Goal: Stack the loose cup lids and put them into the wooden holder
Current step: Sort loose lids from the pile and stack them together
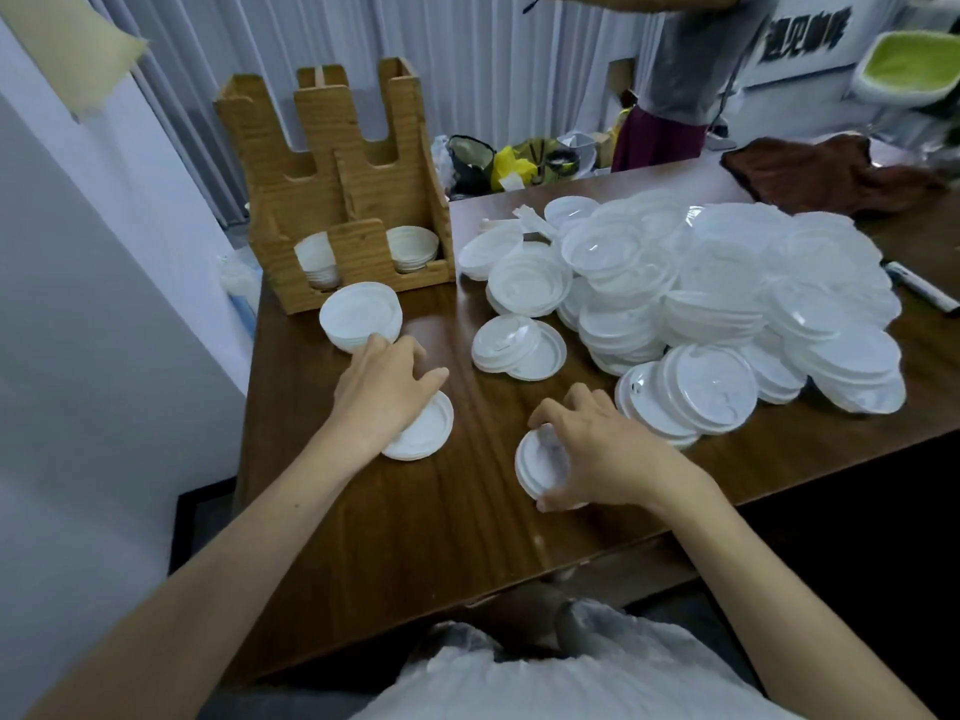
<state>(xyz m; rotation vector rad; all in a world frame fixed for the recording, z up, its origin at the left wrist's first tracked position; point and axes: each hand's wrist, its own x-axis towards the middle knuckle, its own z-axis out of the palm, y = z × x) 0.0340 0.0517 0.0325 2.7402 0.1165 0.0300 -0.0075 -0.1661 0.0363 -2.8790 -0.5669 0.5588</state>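
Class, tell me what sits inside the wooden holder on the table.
The wooden holder shows a left lid stack and a right lid stack in its front slots. The front wall hides their bottoms; the taller back slots cannot be seen into.

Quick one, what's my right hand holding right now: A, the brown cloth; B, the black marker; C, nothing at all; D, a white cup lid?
D: the right hand has its fingers and thumb curled round a white cup lid, while the marker and the brown cloth lie untouched far off to the right.
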